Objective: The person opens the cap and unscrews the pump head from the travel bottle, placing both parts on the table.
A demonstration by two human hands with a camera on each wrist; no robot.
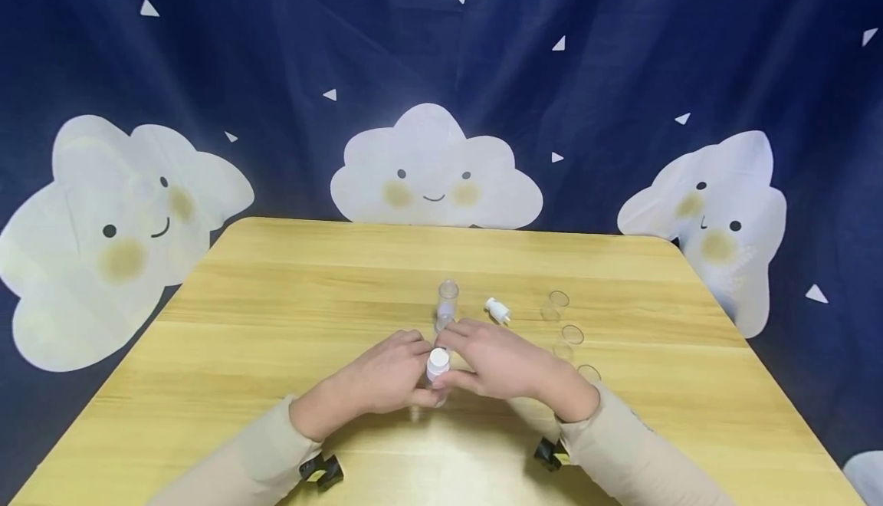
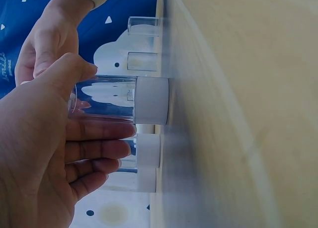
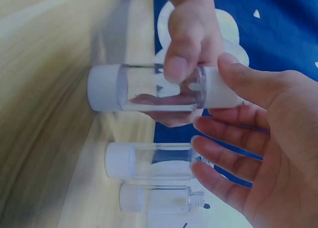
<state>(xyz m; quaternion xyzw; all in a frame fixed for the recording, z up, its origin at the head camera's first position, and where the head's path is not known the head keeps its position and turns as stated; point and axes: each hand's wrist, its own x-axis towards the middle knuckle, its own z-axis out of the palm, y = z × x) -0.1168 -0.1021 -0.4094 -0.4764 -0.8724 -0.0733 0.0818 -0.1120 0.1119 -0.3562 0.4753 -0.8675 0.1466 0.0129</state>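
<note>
My left hand [image 1: 393, 374] grips a clear bottle [image 3: 141, 86] with a white base, its thumb and fingers round the clear wall. The bottle stands upright, its base [image 2: 153, 100] at the tabletop. On its neck sits a white pump top [image 1: 438, 362], which my right hand [image 1: 500, 360] pinches between thumb and fingers. Just beyond the hands stand two similar clear bottles [image 3: 171, 161] with white bases and no tops; the nearer of them is partly hidden by my fingers in the head view. The smaller bottle [image 3: 166, 199] shows a bare threaded neck.
Another white pump top [image 1: 497, 311] lies on the wooden table [image 1: 276, 291], beyond my right hand. Several clear cylindrical caps [image 1: 572, 335] stand in a row to the right, the closest partly behind my right wrist. A dark blue curtain [image 1: 276, 46] hangs behind the table.
</note>
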